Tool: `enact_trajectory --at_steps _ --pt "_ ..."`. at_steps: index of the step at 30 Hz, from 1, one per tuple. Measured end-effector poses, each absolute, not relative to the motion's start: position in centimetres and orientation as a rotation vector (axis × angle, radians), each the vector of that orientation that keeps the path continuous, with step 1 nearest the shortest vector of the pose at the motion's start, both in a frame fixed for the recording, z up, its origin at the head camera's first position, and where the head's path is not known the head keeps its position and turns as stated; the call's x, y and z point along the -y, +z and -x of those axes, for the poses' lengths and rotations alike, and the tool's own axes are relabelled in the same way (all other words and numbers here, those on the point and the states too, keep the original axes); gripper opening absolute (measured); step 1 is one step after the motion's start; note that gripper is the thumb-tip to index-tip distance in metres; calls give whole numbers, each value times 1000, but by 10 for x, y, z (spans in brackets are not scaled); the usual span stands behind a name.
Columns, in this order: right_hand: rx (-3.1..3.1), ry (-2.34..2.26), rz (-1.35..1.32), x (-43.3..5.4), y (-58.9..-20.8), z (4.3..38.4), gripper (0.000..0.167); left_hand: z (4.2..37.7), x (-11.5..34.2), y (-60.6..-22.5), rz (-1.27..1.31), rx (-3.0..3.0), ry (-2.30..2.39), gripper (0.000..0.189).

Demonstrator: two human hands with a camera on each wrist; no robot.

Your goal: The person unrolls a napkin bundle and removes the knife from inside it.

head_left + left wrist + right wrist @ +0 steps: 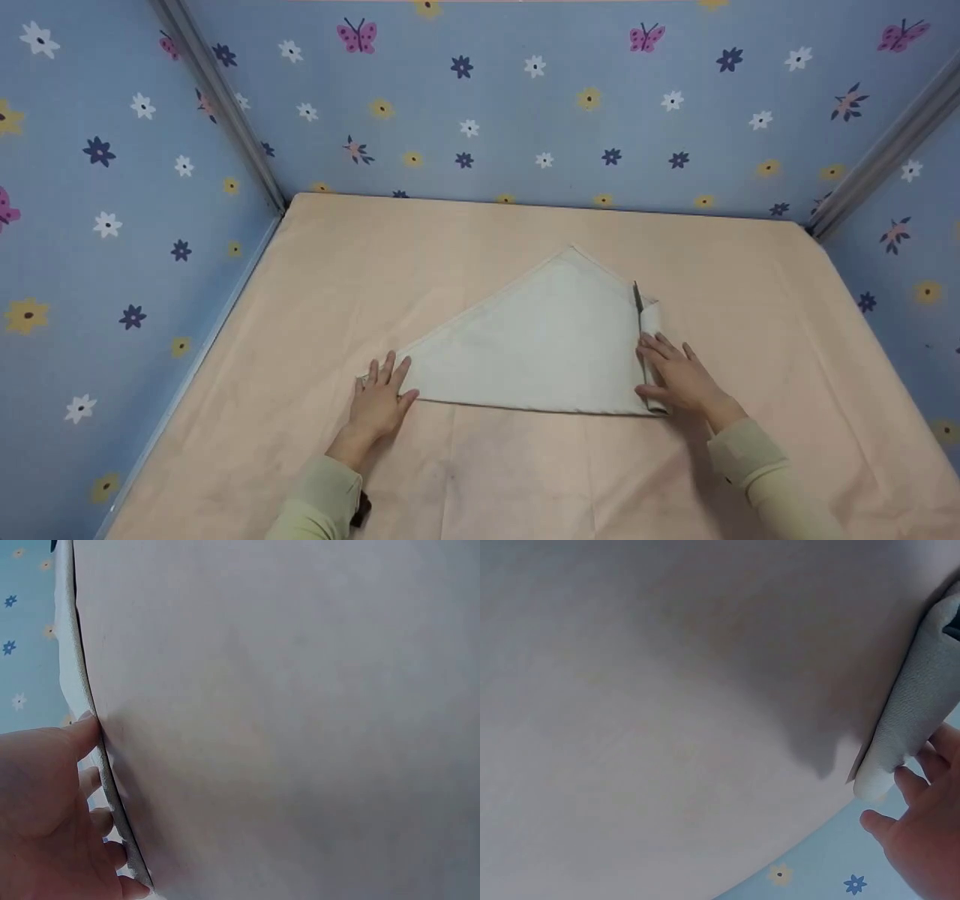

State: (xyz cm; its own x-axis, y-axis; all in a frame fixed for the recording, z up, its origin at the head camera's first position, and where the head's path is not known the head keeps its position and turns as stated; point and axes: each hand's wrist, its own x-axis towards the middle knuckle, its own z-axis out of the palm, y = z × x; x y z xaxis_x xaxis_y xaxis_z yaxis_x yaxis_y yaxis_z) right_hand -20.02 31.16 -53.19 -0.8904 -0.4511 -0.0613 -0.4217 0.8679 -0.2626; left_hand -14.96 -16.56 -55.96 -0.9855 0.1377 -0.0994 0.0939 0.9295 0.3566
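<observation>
Pale green sleeves (319, 495) come nearest, on the near side of the white cloth (517, 352). It lies flat in a lopsided, pointed shape, with a thin stitched-looking hem along its far edges. Its right side is turned into a narrow roll (651, 322), finely grained in the right wrist view, with a dark hollow at the near end. At the roll's far end stands a slim dark strip (637, 296); I cannot tell what it is. On the cloth's left corner the left hand (379, 409) rests, fingers spread apart and nearly straight. Over the roll, the right hand (679, 379) touches it, fingers slightly apart and lightly bent. Under the cloth spreads a peach table cover (517, 472), smooth with faint creases. Beyond it rise blue panels (517, 112) printed with flowers and butterflies, flanked by grey posts (225, 105).
</observation>
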Motion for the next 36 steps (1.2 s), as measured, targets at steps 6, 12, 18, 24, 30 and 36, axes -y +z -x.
enact_trajectory --at_steps 6,12,18,24,30,36 --pt "-2921 -385 660 -314 -530 199 67 150 165 -559 -167 -2961 522 57" --pt "-2913 -402 634 -317 -531 199 66 150 165 -558 -151 -2942 519 58" --pt "-2925 -407 636 -320 -531 198 67 151 165 -558 -142 -2936 516 58" --pt "-2918 -409 611 -325 -528 197 69 151 165 -558 -159 -2944 528 58" --pt "-2918 -441 603 -328 -526 196 68 151 166 -558 -173 -2951 517 58" --pt "-2904 -432 586 -332 -525 196 68 152 165 -558 -156 -2937 510 59"
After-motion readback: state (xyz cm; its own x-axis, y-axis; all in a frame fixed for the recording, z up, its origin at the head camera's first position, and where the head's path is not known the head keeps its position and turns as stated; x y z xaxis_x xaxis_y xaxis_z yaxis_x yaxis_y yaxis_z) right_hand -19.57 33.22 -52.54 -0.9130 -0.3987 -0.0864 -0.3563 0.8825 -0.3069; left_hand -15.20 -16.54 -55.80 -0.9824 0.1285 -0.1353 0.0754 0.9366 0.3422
